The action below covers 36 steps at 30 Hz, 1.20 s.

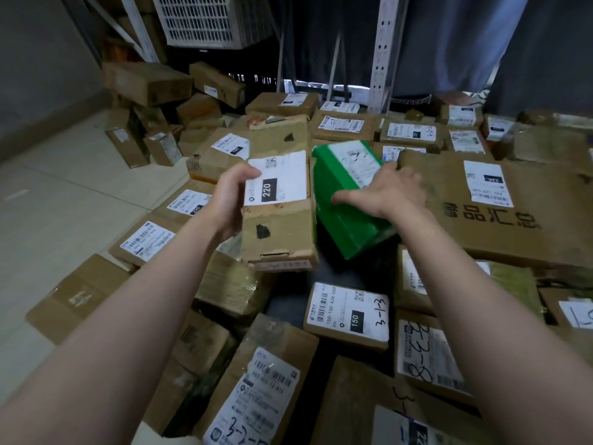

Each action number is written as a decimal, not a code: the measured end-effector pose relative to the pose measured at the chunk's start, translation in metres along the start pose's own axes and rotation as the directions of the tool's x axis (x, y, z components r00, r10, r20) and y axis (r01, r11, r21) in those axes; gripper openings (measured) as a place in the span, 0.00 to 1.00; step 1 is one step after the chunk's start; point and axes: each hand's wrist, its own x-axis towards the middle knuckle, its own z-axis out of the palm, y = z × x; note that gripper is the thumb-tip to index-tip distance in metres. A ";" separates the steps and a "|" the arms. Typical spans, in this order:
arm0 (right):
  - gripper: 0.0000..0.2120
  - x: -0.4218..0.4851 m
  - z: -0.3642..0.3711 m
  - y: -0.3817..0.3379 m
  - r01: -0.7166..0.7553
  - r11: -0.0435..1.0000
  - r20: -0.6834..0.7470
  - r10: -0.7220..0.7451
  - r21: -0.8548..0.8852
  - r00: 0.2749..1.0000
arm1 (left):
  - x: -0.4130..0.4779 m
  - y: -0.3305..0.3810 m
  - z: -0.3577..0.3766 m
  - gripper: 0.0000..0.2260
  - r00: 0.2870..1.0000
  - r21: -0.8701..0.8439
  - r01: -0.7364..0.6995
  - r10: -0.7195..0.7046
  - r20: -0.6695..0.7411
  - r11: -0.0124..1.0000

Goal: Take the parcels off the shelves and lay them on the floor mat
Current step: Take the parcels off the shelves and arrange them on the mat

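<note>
Both hands loaded: left hand (229, 200) fingers grip brown box (279, 216); right hand (390, 191) fingers clasp green box (343, 220).

The brown cardboard box (279, 200) raised at the centre bears a white label with "220" in a black patch. Below that box, a small brown carton (346, 316) has a label reading "150-150-A26-050", "150" and handwritten "3-1-3". Right of the raised box, a large flat cardboard box (513, 220) is printed "品汇总", and the green parcel (346, 200) just beside the raised box carries a label too blurred to read.
</note>
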 end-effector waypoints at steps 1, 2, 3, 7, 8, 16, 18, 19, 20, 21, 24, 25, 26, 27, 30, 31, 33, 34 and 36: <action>0.62 0.003 -0.008 0.001 -0.031 0.999 -0.028 0.032 0.034 0.999 | 0.001 -0.001 -0.001 0.15 1.000 0.011 0.009 -0.009 -0.026 1.000; 0.62 0.005 -0.016 0.003 -0.057 0.996 -0.064 0.062 0.073 0.996 | 0.000 -0.002 0.000 0.14 0.998 0.053 0.035 -0.033 -0.044 0.998; 0.62 0.008 -0.023 0.005 -0.076 0.991 -0.103 0.088 0.112 0.991 | 0.001 -0.004 0.001 0.14 0.996 0.129 0.070 -0.062 -0.063 0.989; 0.64 0.009 -0.029 0.012 -0.115 0.976 -0.196 0.151 0.183 0.969 | -0.003 -0.017 0.026 0.11 0.984 0.447 0.176 -0.160 -0.074 0.877; 0.64 0.007 -0.027 0.013 -0.121 0.977 -0.213 0.157 0.174 0.964 | -0.003 -0.019 0.035 0.11 0.984 0.481 0.179 -0.155 -0.090 0.859; 0.63 0.003 -0.021 0.022 -0.130 0.948 -0.294 0.218 0.289 0.931 | 0.008 -0.036 0.065 0.23 0.998 0.826 0.032 0.022 -0.054 0.563; 0.63 0.001 -0.021 0.024 -0.130 0.942 -0.304 0.228 0.310 0.925 | 0.002 -0.042 0.070 0.28 0.999 0.888 -0.036 0.048 0.016 0.458; 0.63 -0.001 -0.020 0.024 -0.130 0.941 -0.307 0.230 0.314 0.924 | 0.000 -0.045 0.072 0.28 0.998 0.905 -0.051 0.052 0.032 0.423; 0.63 -0.003 -0.019 0.024 -0.129 0.941 -0.308 0.229 0.314 0.923 | 0.000 -0.048 0.073 0.29 0.997 0.921 -0.065 0.057 0.046 0.385; 0.62 -0.004 -0.019 0.024 -0.125 0.942 -0.309 0.224 0.311 0.924 | -0.001 -0.050 0.074 0.29 0.997 0.935 -0.064 0.053 0.048 0.349; 0.61 -0.010 -0.016 0.018 -0.098 0.949 -0.297 0.191 0.300 0.936 | -0.008 -0.061 0.084 0.32 1.000 0.985 -0.011 0.012 0.009 0.172; 0.60 -0.011 -0.015 0.016 -0.090 0.948 -0.289 0.183 0.306 0.940 | -0.011 -0.067 0.088 0.34 1.000 1.000 0.007 -0.006 -0.006 0.026; 0.60 -0.013 -0.014 0.014 -0.083 0.946 -0.282 0.176 0.313 0.943 | -0.015 -0.074 0.091 0.36 1.000 0.990 0.008 -0.017 -0.010 -0.140; 0.59 -0.015 -0.014 0.012 -0.076 0.946 -0.277 0.169 0.316 0.946 | -0.017 -0.079 0.094 0.37 1.000 0.962 -0.003 -0.022 -0.003 -0.274; 0.60 -0.018 -0.010 0.010 -0.062 0.955 -0.268 0.144 0.292 0.953 | -0.016 -0.088 0.098 0.35 0.999 0.894 -0.035 -0.008 0.035 -0.446; 0.61 -0.019 -0.008 0.010 -0.060 0.958 -0.266 0.138 0.282 0.954 | -0.014 -0.090 0.097 0.36 0.999 0.873 -0.041 -0.007 0.042 -0.486; 0.62 -0.020 -0.005 0.010 -0.064 0.961 -0.256 0.135 0.270 0.957 | -0.014 -0.093 0.097 0.41 0.999 0.800 -0.042 -0.009 0.046 -0.598; 0.62 -0.020 -0.004 0.011 -0.067 0.961 -0.253 0.137 0.268 0.958 | -0.014 -0.095 0.096 0.44 0.999 0.763 -0.041 -0.002 0.052 -0.645; 0.61 -0.020 -0.001 0.013 -0.071 0.960 -0.259 0.144 0.271 0.955 | -0.015 -0.099 0.097 0.50 0.998 0.725 -0.023 0.025 0.056 -0.688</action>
